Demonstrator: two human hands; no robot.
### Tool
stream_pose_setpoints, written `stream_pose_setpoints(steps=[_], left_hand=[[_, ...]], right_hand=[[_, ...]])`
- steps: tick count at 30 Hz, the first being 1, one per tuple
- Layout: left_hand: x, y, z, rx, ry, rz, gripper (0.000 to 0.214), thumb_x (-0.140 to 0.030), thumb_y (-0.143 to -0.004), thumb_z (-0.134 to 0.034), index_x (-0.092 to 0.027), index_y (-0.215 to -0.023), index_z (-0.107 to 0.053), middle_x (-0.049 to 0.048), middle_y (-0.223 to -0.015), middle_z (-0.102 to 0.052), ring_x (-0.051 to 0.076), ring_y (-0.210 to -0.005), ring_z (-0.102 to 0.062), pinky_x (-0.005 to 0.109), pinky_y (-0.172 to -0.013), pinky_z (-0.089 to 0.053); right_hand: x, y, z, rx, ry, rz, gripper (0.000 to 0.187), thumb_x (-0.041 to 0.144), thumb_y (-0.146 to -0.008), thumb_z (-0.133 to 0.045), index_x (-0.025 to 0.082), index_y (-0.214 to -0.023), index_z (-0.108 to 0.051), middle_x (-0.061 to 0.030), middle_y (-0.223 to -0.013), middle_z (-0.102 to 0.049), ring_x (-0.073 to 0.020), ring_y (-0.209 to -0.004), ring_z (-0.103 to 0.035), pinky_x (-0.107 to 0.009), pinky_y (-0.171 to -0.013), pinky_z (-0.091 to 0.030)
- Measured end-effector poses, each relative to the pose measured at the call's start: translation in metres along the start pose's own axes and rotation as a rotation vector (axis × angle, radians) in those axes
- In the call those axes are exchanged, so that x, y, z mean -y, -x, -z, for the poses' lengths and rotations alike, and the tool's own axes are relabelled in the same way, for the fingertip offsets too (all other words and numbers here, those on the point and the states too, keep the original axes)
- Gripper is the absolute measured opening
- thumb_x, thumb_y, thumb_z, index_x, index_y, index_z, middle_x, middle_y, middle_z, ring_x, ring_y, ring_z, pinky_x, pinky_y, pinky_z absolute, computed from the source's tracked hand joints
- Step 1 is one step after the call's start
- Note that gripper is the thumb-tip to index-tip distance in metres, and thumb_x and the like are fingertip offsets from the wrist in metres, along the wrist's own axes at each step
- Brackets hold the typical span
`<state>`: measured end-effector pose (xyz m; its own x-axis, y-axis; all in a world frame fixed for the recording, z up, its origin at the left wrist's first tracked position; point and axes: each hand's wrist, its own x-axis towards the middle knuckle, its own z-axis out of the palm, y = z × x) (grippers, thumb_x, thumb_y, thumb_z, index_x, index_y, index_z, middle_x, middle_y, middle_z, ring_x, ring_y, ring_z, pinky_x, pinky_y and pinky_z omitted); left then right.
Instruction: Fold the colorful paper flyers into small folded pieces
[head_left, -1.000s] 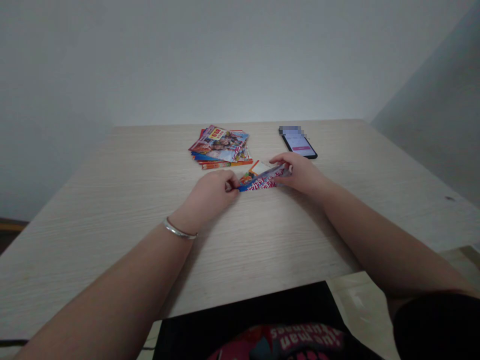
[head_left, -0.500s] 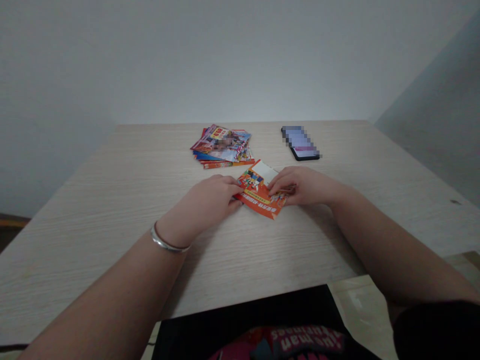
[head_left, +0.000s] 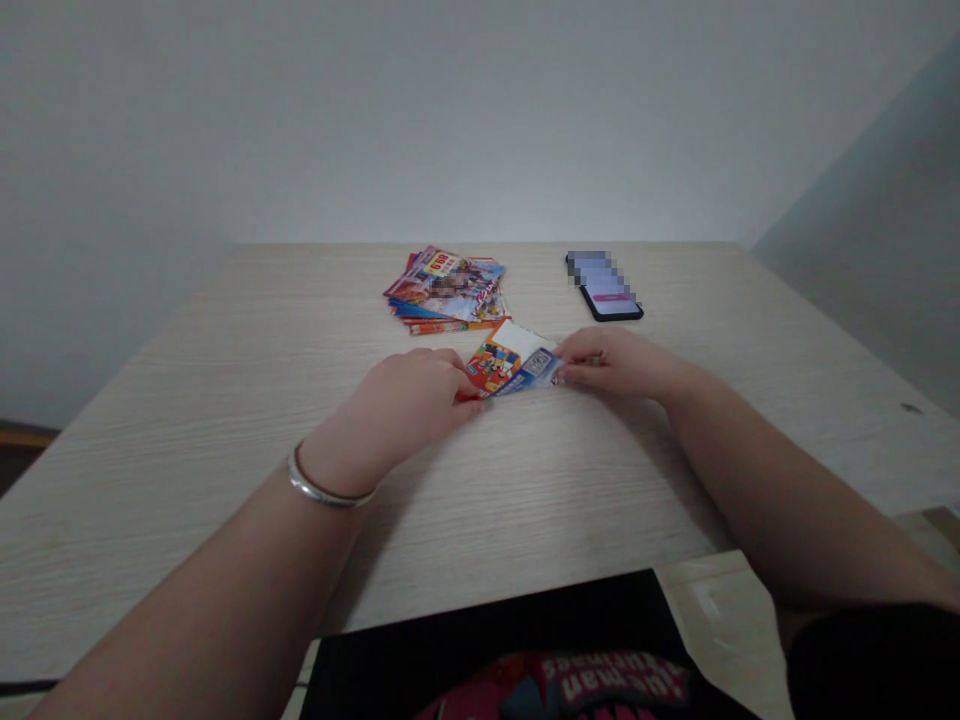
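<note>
A small printed leaflet point(head_left: 493, 366) is held between my two hands just above or on the table, near its middle. It shows an orange panel with cartoon figures, a white patch, and a folded-over blue part with a QR code. At its left edge, my left hand point(head_left: 409, 402), a silver bangle on the wrist, pinches it between thumb and fingers. My right hand point(head_left: 619, 362) is closed on the blue corner at the right. Just beyond the leaflet lies a fanned pile of colourful leaflets point(head_left: 457, 290).
A phone point(head_left: 611, 290) with a lit screen lies at the back right of the pale wooden table point(head_left: 247, 350). By the near edge is a black flat item point(head_left: 480, 620) with pink lettering, partly covered by clothing. A wall stands behind the table.
The right part of the leaflet has been folded over, so its blue side with the QR code now shows. My right hand has shifted slightly; the pile and phone stay put.
</note>
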<state>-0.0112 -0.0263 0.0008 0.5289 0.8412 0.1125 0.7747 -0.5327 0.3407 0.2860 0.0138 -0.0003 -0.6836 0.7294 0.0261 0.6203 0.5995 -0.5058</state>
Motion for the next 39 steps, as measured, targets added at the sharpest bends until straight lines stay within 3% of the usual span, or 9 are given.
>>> stream_pose_setpoints(steps=[2, 4, 9, 16, 23, 29, 34, 37, 39], left_hand=[[0.000, -0.002, 0.001, 0.009, 0.003, 0.034, 0.038, -0.052, -0.091, -0.060, -0.023, -0.074, -0.077, 0.0074, -0.085, -0.076, 0.023, -0.084, -0.070, 0.035, -0.087, -0.054], [0.000, -0.005, 0.000, -0.005, -0.002, 0.068, 0.042, -0.052, -0.093, -0.057, -0.021, -0.072, -0.076, 0.0083, -0.083, -0.076, 0.023, -0.081, -0.069, 0.036, -0.085, -0.053], [0.000, -0.015, -0.010, -0.072, -0.065, 0.038, 0.041, -0.040, -0.099, -0.049, -0.015, -0.084, -0.079, 0.0146, -0.097, -0.077, 0.029, -0.096, -0.068, 0.043, -0.093, -0.052], [-0.005, -0.018, -0.019, -0.115, -0.050, 0.146, 0.026, -0.037, -0.094, -0.062, -0.015, -0.087, -0.072, 0.0120, -0.087, -0.071, 0.027, -0.090, -0.063, 0.043, -0.091, -0.050], [-0.007, -0.020, -0.023, -0.218, 0.191, 0.278, 0.015, -0.031, -0.093, -0.066, -0.016, -0.097, -0.066, 0.0095, -0.096, -0.070, 0.026, -0.094, -0.064, 0.043, -0.090, -0.052], [-0.006, -0.024, -0.031, -0.252, 0.678, 0.360, 0.040, -0.011, -0.079, -0.074, -0.017, -0.115, -0.057, 0.0056, -0.106, -0.068, 0.016, -0.090, -0.067, 0.031, -0.081, -0.057], [-0.012, -0.023, -0.033, -0.228, 0.888, 0.377, 0.076, -0.003, -0.076, -0.070, -0.020, -0.146, -0.047, 0.0118, -0.130, -0.064, 0.014, -0.089, -0.070, 0.028, -0.075, -0.058], [-0.012, -0.023, -0.033, -0.184, 0.989, 0.330, 0.081, 0.001, -0.077, -0.063, -0.019, -0.153, -0.042, 0.0113, -0.124, -0.071, 0.016, -0.094, -0.072, 0.029, -0.081, -0.059], [-0.011, -0.023, -0.032, -0.171, 1.002, 0.280, 0.074, -0.001, -0.078, -0.060, -0.018, -0.150, -0.049, 0.0093, -0.120, -0.075, 0.016, -0.095, -0.072, 0.030, -0.083, -0.058]], right_hand=[[0.000, -0.004, -0.006, -0.047, 0.017, -0.078, 0.038, 0.041, -0.100, -0.055, 0.022, -0.070, -0.069, -0.0025, -0.070, -0.067, -0.0160, -0.067, -0.057, -0.031, -0.062, -0.039], [0.000, -0.010, -0.013, -0.117, 0.013, -0.147, 0.042, 0.040, -0.101, -0.052, 0.022, -0.064, -0.060, -0.0010, -0.065, -0.060, -0.0150, -0.062, -0.051, -0.032, -0.060, -0.035], [0.001, -0.021, -0.028, -0.256, 0.066, -0.172, 0.033, 0.029, -0.096, -0.061, 0.021, -0.064, -0.056, -0.0062, -0.086, -0.067, -0.0185, -0.081, -0.060, -0.034, -0.075, -0.044], [0.006, -0.028, -0.035, -0.340, 0.158, -0.220, 0.019, 0.023, -0.091, -0.068, 0.021, -0.073, -0.063, -0.0116, -0.103, -0.071, -0.0230, -0.095, -0.065, -0.038, -0.089, -0.052], [0.006, -0.034, -0.044, -0.416, 0.171, -0.208, 0.013, 0.019, -0.087, -0.073, 0.021, -0.076, -0.065, -0.0124, -0.122, -0.075, -0.0291, -0.120, -0.066, -0.050, -0.111, -0.044], [0.008, -0.036, -0.041, -0.412, -0.054, -0.234, 0.016, 0.022, -0.092, -0.064, 0.022, -0.076, -0.064, -0.0099, -0.102, -0.079, -0.0245, -0.098, -0.071, -0.042, -0.096, -0.051], [0.017, -0.037, -0.040, -0.437, -0.171, -0.328, 0.012, 0.024, -0.088, -0.070, 0.022, -0.078, -0.063, -0.0037, -0.085, -0.074, -0.0198, -0.082, -0.065, -0.037, -0.081, -0.050], [0.017, -0.036, -0.044, -0.466, -0.329, -0.319, 0.015, 0.026, -0.084, -0.074, 0.023, -0.080, -0.060, 0.0007, -0.077, -0.065, -0.0166, -0.074, -0.059, -0.034, -0.072, -0.047], [0.016, -0.036, -0.047, -0.483, -0.447, -0.285, 0.018, 0.027, -0.081, -0.076, 0.024, -0.082, -0.058, 0.0030, -0.074, -0.061, -0.0151, -0.070, -0.055, -0.032, -0.068, -0.047]])
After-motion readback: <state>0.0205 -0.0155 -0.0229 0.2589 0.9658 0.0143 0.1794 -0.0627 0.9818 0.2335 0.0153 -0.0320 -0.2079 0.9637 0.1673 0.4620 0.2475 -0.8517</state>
